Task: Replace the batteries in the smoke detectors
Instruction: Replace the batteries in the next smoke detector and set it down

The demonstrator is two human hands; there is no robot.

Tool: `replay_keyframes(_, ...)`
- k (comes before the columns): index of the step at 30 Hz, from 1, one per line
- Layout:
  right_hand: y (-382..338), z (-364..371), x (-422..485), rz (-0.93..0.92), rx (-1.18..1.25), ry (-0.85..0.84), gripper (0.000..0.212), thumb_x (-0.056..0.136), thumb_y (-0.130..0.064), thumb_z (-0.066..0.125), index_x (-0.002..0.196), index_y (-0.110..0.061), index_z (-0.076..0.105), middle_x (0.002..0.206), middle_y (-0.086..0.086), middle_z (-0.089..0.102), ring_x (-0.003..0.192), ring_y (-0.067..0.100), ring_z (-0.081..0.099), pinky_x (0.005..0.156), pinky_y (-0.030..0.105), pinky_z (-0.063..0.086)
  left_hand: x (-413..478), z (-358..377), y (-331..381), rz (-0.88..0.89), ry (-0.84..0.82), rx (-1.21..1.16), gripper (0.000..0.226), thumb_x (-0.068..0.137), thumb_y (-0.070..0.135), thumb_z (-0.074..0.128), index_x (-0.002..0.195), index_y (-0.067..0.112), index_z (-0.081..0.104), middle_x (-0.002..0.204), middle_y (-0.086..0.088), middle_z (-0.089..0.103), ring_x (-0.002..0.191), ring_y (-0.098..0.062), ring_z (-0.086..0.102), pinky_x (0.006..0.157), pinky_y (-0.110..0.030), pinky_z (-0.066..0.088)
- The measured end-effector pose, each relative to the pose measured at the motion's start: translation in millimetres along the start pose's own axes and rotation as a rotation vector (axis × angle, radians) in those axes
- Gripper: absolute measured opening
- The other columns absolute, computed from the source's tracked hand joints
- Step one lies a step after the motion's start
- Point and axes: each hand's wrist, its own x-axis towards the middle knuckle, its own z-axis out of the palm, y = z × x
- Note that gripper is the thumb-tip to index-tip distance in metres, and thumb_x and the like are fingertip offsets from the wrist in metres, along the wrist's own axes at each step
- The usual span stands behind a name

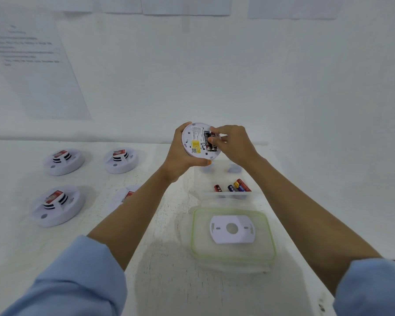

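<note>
At the centre of the frame the left hand (180, 153) held a detector (197, 140) above the table (164, 258), fingers and thumb curled round its rim, its back turned to the camera. Two dark batteries (209, 142) sat in its bay. The right hand (233, 144) was closed at the bay, thumb and forefinger pinching the batteries. Below, right of centre, spare batteries (234, 187) lay in a clear box (226, 195). Just under it lay a green-rimmed lid (269, 238) with a white mounting plate (232, 229) on it. At the left stood three detectors (64, 161) face up. A fourth (126, 196) was partly hidden behind the left forearm. A printed sheet (32, 65) hung at the upper left.
</note>
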Motion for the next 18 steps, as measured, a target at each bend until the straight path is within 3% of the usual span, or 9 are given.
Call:
replay_keyframes(2,0.6,0.9,-2.6,-0.062,-0.141,-0.023,0.026,0.091,-0.013,0.056,0.109,0.002,0.066,0.104,0.023,0.065,0.094,0.034,0.061,0.084,0.043,0.051,-1.1,0.7,1.6,0.001,-0.002,0.012,0.100,0.045,-0.002,0.079,0.131,0.015,0.029,0.118,0.009,0.046,0.104,0.002,0.053,0.084,-0.020,0.052)
replay_keyframes(4,0.4,-0.6,-4.5,-0.088,-0.208,-0.034,0.026,0.093,-0.015,0.052,0.103,0.001,0.069,0.104,0.021,0.063,0.094,0.032,0.060,0.080,0.036,0.050,-1.2,1.4,4.6,0.004,-0.008,0.017,0.101,0.044,0.000,0.080,0.131,0.015,0.030,0.119,0.008,0.046,0.107,-0.002,0.052,0.087,-0.021,0.052)
replay_keyframes(9,-4.5,-7.3,-9.8,-0.057,-0.159,-0.053,0.028,0.095,-0.019,0.049,0.103,-0.003,0.070,0.111,0.016,0.060,0.098,0.026,0.058,0.078,0.026,0.047,-6.9,0.9,10.1,0.008,-0.026,-0.010,0.104,0.038,0.014,0.083,0.128,0.018,0.031,0.118,0.009,0.049,0.102,0.004,0.056,0.084,-0.021,0.053)
replay_keyframes(12,-4.5,-6.2,-19.5,-0.011,-0.095,-0.063,0.028,0.094,-0.016,0.050,0.116,-0.004,0.064,0.120,0.012,0.059,0.105,0.018,0.056,0.079,0.010,0.041,-15.6,-1.3,11.3,0.000,-0.043,-0.008,0.104,0.039,0.018,0.082,0.129,0.016,0.030,0.118,0.008,0.048,0.104,0.003,0.055,0.084,-0.022,0.053)
replay_keyframes(14,-2.2,-4.3,-28.9,0.031,0.037,-0.057,0.031,0.093,-0.011,0.053,0.122,-0.002,0.059,0.123,0.012,0.059,0.107,0.016,0.056,0.080,0.003,0.041,-22.6,-2.4,10.0,0.001,-0.057,0.008,0.106,0.040,0.014,0.083,0.130,0.014,0.029,0.120,0.009,0.047,0.104,0.005,0.054,0.083,-0.020,0.052)
replay_keyframes(18,-2.3,-6.6,-48.6,0.142,0.262,-0.139,0.037,0.088,-0.008,0.059,0.125,-0.012,0.056,0.124,0.006,0.060,0.106,0.017,0.061,0.073,0.011,0.051,-40.1,-3.1,6.2,-0.006,-0.082,0.025,0.102,0.049,-0.008,0.079,0.135,0.009,0.027,0.122,0.009,0.045,0.104,0.012,0.051,0.080,-0.015,0.050)
